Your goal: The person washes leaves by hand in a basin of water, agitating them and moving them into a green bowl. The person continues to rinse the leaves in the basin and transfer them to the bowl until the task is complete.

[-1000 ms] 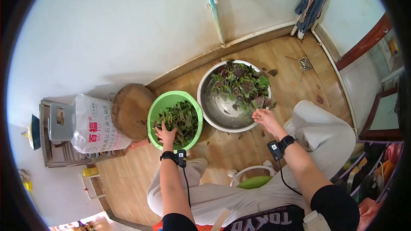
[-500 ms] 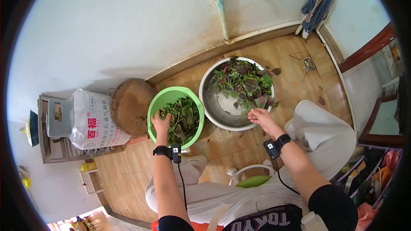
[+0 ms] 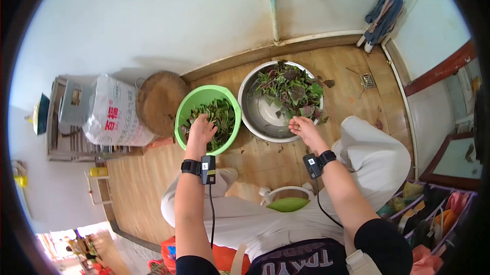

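Observation:
My left hand (image 3: 202, 130) is over the near side of a light green plastic basin (image 3: 185, 102), its fingers apart and resting on or just above the leafy greens (image 3: 223, 117) inside. To the right stands a round metal basin (image 3: 251, 106) with a heap of green and purple leaf stems (image 3: 291, 89) on its far right side; its bare bottom shows at the left. Over that basin's near rim is my right hand (image 3: 304, 128), thumb and fingers drawn together. Whatever they may pinch is too small to make out.
A round wooden board (image 3: 162, 102) leans beside a white-wrapped gas cylinder (image 3: 115, 114) on the left. Behind the basins runs the wall with a pipe (image 3: 274, 17). A mop (image 3: 384, 17) stands at the back right, near a floor drain (image 3: 367, 80). Loose leaf bits dot the floor.
The head view has shifted, so the basins sit higher in the picture. My left hand has moved rightward within the green basin. My right hand stays by the metal basin's near rim.

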Demonstrator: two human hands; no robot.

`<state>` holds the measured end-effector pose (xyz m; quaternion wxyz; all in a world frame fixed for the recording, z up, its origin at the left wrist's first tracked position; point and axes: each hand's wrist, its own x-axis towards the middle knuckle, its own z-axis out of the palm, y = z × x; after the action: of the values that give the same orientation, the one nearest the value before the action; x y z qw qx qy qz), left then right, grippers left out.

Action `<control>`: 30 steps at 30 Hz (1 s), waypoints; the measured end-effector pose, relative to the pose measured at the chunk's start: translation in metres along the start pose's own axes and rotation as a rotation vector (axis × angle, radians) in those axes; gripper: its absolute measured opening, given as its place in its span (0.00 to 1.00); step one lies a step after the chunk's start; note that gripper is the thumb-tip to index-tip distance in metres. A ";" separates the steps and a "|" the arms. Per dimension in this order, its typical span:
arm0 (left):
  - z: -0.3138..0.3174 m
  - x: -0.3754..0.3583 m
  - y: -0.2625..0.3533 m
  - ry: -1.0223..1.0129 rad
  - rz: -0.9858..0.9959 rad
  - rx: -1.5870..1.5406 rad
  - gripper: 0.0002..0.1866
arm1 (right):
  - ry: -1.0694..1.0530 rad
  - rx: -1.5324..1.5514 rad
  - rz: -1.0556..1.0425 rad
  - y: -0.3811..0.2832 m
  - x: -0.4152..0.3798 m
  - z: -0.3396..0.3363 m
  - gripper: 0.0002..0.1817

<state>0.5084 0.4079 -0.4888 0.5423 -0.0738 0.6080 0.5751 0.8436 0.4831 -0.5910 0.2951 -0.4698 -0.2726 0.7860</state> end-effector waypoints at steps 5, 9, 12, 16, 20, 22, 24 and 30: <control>0.024 -0.005 -0.041 -0.086 -0.099 -0.175 0.34 | 0.045 0.001 0.035 0.013 0.009 0.011 0.10; 0.040 -0.006 -0.088 -0.045 -0.219 -0.359 0.23 | 0.045 -0.080 0.079 0.016 0.017 0.007 0.11; 0.025 0.021 -0.140 -0.137 -0.305 -0.579 0.13 | -0.032 -0.344 0.038 0.019 0.033 0.009 0.15; 0.039 0.034 -0.173 0.035 -0.479 -0.563 0.11 | -0.083 -0.737 -0.040 0.028 0.095 0.013 0.22; 0.033 0.061 -0.182 -0.090 -0.395 -0.653 0.17 | -0.104 -1.013 -0.268 0.023 0.175 0.020 0.22; 0.030 0.068 -0.175 -0.146 -0.380 -0.663 0.18 | 0.050 -0.946 -0.206 0.007 0.196 0.034 0.27; 0.024 0.075 -0.173 -0.198 -0.360 -0.677 0.19 | 0.024 -0.651 0.075 -0.005 0.217 0.037 0.31; 0.020 0.084 -0.167 -0.177 -0.441 -0.628 0.19 | -0.069 -1.141 0.016 0.014 0.224 0.041 0.33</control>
<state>0.6050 0.4136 -0.6499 0.6544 -0.3151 0.3228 0.6068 0.7176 0.6291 -0.7135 -0.0201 -0.5311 -0.6596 0.5315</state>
